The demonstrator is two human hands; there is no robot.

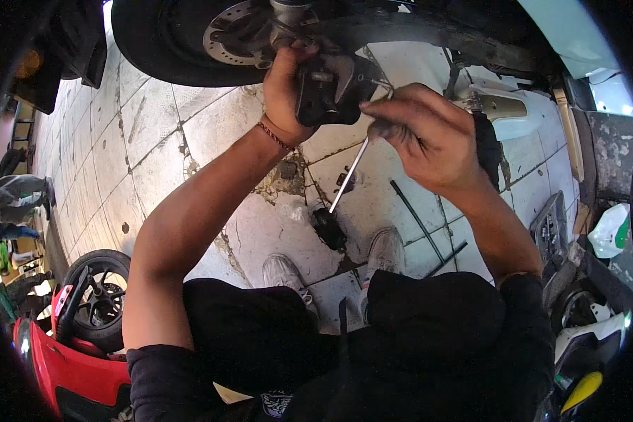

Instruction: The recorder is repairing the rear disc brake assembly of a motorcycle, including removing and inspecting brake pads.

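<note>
My left hand (285,90) is closed around the side of a dark brake caliper (328,105), just below a drilled brake disc (221,43) on a black-tyred wheel (158,53). Between the thumb and fingers of my right hand (432,133) is an L-shaped hex key (352,172). Its long silver shaft slants down toward the floor, while the short bent end reaches the caliper's right side. Whether that tip sits inside a bolt head is too small to tell.
On the tiled floor between my shoes lie a small black part (328,231) and, to its right, a long black T-shaped tool (418,224). A red motorcycle (70,376) stands at lower left. White and dark body panels (591,344) crowd the right edge. People are at far left.
</note>
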